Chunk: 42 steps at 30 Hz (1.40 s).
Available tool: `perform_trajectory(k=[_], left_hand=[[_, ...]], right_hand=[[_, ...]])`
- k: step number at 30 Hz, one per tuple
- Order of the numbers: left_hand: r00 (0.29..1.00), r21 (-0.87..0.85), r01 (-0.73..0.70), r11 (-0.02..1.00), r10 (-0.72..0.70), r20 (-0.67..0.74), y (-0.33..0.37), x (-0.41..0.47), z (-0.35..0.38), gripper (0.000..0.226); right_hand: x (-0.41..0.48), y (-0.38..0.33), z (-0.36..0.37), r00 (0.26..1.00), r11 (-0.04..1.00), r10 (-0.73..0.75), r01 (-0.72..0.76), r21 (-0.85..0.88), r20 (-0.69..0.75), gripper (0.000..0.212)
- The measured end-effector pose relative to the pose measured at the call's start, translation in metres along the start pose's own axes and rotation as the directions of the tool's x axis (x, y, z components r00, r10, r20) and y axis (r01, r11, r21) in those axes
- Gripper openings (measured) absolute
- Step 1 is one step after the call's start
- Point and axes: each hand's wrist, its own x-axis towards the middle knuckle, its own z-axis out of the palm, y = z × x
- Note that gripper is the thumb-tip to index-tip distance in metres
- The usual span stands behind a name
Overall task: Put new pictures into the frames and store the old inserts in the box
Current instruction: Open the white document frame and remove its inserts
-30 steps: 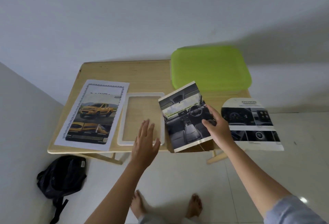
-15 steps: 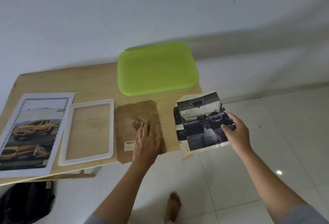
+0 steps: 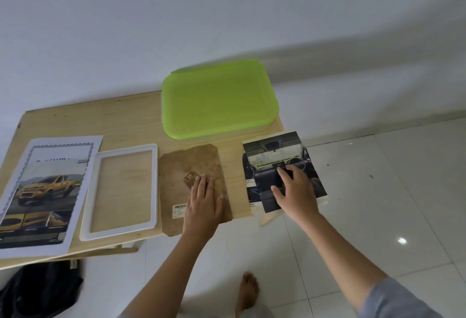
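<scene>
A car-interior picture [image 3: 271, 152] lies at the table's right edge, partly overhanging it. My right hand [image 3: 295, 191] rests flat on top of it with fingers spread. A brown backing board [image 3: 181, 163] with a barcode sticker lies right of the empty white frame [image 3: 88, 199]. My left hand [image 3: 201, 204] presses flat on the board's lower part, beside its small stand tab. At the far left, a yellow-truck picture [image 3: 48, 191] lies on a bordered white sheet [image 3: 63, 144]. The box with a green lid [image 3: 216, 98] stands shut at the table's back right.
The wooden table [image 3: 100, 120] is small, and the wall stands close behind it. A black bag [image 3: 37, 290] lies on the white tiled floor under the left side. My bare foot [image 3: 248, 290] is on the floor below the table's front edge.
My right hand carried the car-interior picture off the backing board and laid it at the table's right edge. My left hand came down flat on the uncovered board. The camera view turned right.
</scene>
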Motion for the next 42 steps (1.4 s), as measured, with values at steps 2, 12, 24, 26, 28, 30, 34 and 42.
perform_trajectory(k=[2, 12, 24, 26, 28, 30, 34, 42], left_hand=[[1.0, -0.001, 0.001, 1.0, -0.001, 0.007, -0.001, 0.0, 0.001, 0.078], [0.999, 0.017, -0.047, 0.999, 0.047, 0.015, -0.002, 0.0, -0.008, 0.081], [0.979, -0.063, -0.155, 0.986, 0.162, 0.121, -0.027, 0.009, -0.043, 0.061], [0.981, -0.106, -0.175, 0.979, 0.183, 0.065, -0.044, 0.008, -0.06, 0.062], [0.984, -0.12, -0.174, 0.977, 0.177, 0.014, -0.073, 0.005, -0.076, 0.066], [0.991, -0.122, -0.13, 0.984, 0.13, -0.008, -0.107, 0.001, -0.094, 0.063], [0.999, -0.098, -0.018, 0.995, 0.013, -0.044, -0.197, -0.015, -0.122, 0.054], [0.979, 0.025, 0.204, 0.979, -0.204, 0.014, -0.35, -0.053, -0.145, 0.061]], right_hand=[[-0.004, -0.008, 0.005, 1.0, 0.999, 0.02, -0.019, -0.036, 0.016, 0.053], [-0.003, -0.021, 0.002, 0.993, 0.993, 0.098, -0.093, -0.066, 0.068, 0.057], [0.003, -0.069, -0.005, 0.98, 0.982, 0.183, -0.185, 0.023, 0.075, 0.049], [0.004, -0.103, 0.0, 0.988, 0.983, 0.149, -0.153, 0.105, 0.049, 0.046], [0.006, -0.145, 0.01, 0.995, 0.978, 0.097, -0.1, 0.182, 0.025, 0.044], [0.008, -0.191, 0.021, 0.999, 0.973, 0.031, -0.032, 0.23, 0.007, 0.041], [0.014, -0.291, 0.051, 0.993, 0.946, -0.11, 0.094, 0.309, 0.034, 0.04], [0.038, -0.43, 0.113, 0.906, 0.911, -0.334, 0.238, 0.336, 0.262, 0.048]])
